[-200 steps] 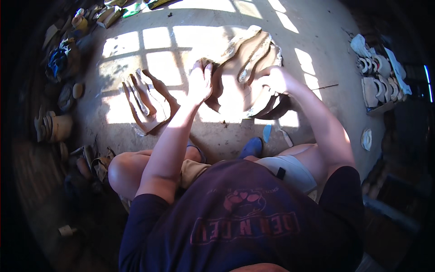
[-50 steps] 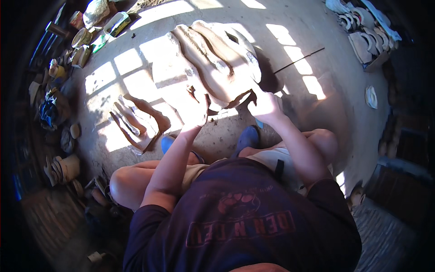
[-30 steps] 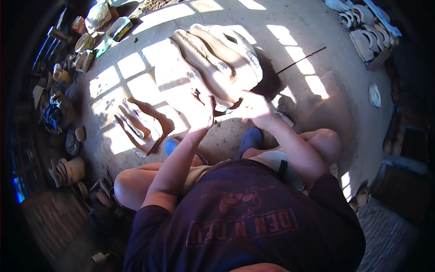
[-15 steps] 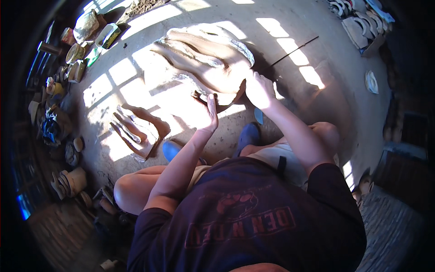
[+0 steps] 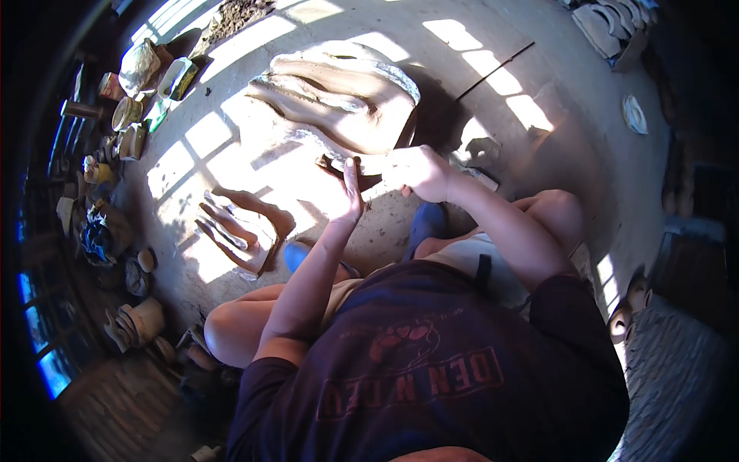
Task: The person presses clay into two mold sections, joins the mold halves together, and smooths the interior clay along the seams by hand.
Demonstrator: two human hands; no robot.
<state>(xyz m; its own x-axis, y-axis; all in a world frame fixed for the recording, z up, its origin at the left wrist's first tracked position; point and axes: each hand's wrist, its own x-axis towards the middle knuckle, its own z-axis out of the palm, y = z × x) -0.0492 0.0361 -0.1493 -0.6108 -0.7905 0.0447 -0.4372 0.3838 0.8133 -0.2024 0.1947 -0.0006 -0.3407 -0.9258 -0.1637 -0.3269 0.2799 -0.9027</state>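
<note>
The grooved slab [image 5: 346,115] slants far-left to near-right beyond the closer left hand [image 5: 344,194] and curled right hand [image 5: 423,172], either grip's hold impossible to tell.

Dark T-shirt [image 5: 570,369], purple-black, short sleeves [image 5: 265,385], lower centre of frame. Faded reddish chest print [image 5: 400,346]: paw shape above boxed block lettering, upside down in view. Pale beige shorts [image 5: 456,259], small black tab [image 5: 483,268] right of centre. Blue rounded shoes [image 5: 429,222], mid-frame. Left hand [image 5: 344,198] and right hand [image 5: 428,174] bare.
</note>
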